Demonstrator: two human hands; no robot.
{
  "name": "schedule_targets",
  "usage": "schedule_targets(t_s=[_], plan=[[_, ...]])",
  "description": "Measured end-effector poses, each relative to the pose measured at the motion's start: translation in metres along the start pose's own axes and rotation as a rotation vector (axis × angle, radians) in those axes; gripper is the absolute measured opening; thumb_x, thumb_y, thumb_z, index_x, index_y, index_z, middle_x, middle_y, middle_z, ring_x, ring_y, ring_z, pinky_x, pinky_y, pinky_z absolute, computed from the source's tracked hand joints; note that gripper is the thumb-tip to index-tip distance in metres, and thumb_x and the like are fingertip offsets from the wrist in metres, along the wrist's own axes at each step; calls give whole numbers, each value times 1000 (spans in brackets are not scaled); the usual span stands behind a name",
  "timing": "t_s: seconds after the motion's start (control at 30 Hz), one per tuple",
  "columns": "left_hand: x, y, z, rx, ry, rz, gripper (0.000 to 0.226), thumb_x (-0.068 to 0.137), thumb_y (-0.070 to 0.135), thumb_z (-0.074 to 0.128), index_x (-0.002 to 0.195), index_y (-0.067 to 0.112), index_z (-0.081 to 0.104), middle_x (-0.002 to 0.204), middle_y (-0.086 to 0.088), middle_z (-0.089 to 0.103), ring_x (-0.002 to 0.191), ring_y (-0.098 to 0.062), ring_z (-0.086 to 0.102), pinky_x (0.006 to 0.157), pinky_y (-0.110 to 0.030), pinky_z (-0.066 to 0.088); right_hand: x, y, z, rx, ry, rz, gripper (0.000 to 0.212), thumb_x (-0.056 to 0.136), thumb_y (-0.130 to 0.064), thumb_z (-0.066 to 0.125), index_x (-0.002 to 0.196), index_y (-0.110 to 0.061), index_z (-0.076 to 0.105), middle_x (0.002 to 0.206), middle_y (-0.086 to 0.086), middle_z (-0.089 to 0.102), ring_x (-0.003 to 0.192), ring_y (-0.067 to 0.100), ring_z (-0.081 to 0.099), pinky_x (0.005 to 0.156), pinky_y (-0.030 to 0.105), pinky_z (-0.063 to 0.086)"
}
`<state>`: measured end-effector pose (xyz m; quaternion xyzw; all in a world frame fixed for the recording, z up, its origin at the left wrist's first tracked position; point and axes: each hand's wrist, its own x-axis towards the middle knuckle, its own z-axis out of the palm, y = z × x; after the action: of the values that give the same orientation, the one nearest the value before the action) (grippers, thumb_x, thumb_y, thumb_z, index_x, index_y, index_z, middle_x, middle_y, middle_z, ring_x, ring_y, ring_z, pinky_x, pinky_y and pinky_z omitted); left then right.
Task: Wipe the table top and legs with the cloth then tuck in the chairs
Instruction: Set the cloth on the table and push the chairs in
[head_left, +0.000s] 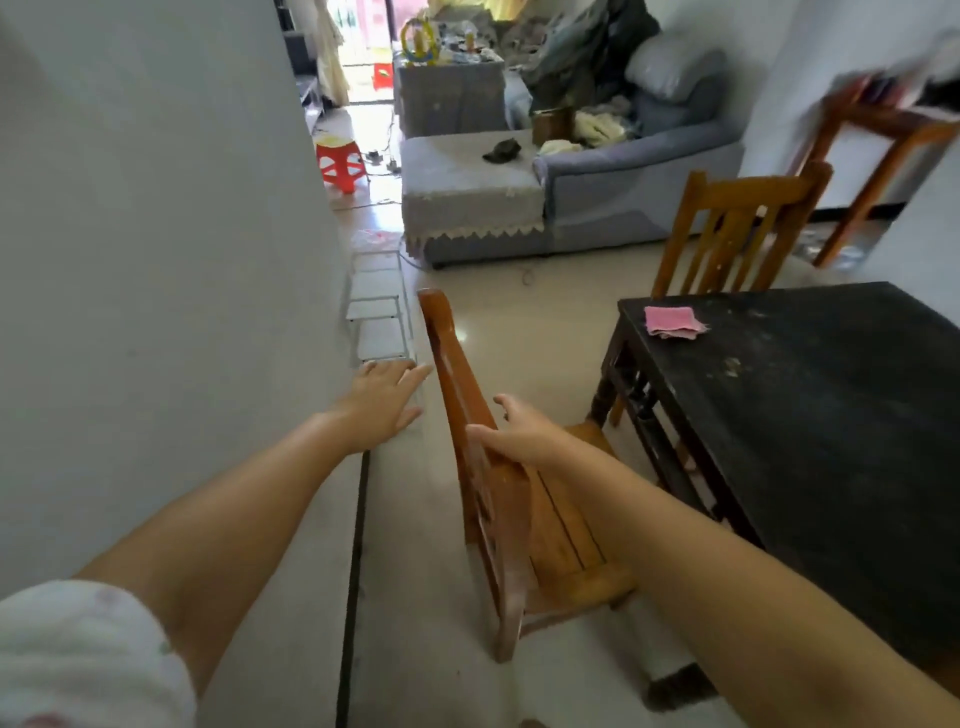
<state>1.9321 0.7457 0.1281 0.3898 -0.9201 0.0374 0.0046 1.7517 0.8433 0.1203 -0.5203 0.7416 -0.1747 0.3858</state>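
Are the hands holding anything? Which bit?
The right hand holds the near brown wooden chair by the top rail of its backrest. The left hand is spread open, holding nothing.

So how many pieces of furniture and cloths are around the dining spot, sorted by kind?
Wooden chairs: 2, near chair and far chair
Dark table: 1
Pink cloth: 1
Total: 4

Living room, daylight from the far doorway.
White wall (156, 234) at left; pale glossy tiled floor (519, 353); grey-blue sofa (639, 171) with lace-edged cover and piled clothes; red plastic stool (340, 161) near the doorway; cloth-covered cabinet (449, 96) bearing clutter; wooden side table (893, 130) against the right wall.
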Motion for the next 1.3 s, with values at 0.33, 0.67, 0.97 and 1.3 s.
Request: schedule_targets(t_s=[0.33, 0.67, 0.97, 1.3], plan=[[87, -9, 28, 88, -4, 423, 65, 86, 41, 59, 140, 23, 29, 150, -2, 27, 140, -21, 19, 116, -42, 10, 12, 1, 0, 88, -258, 146, 80, 80, -31, 68, 143, -36, 18, 130, 5, 50, 106, 23, 58, 88, 40, 53], [140, -6, 23, 110, -65, 848, 37, 80, 51, 59, 104, 24, 52, 106, 6, 55, 102, -13, 51, 96, -28, 36, -7, -2, -13, 81, -273, 288, 83, 86, -19, 62, 145, -40, 9, 134, 7, 47, 102, 23, 57, 74, 31, 53], [148, 58, 30, 73, 57, 1127, 48, 78, 60, 57, 97, 17, 60, 99, -1, 61, 100, -19, 55, 100, -32, 36, -65, 35, -36, 62, -196, 403, 74, 90, -22, 55, 144, -44, 9, 127, 1, 49, 105, 20, 55, 90, 37, 49], [198, 105, 21, 173, -33, 1163, 54, 82, 63, 47, 118, 22, 50, 125, 2, 52, 122, -17, 41, 113, -37, 16, -61, 53, -58, 175, -67, 493, 73, 88, -24, 57, 143, -45, 13, 134, 1, 46, 108, 21, 53, 90, 38, 48]])
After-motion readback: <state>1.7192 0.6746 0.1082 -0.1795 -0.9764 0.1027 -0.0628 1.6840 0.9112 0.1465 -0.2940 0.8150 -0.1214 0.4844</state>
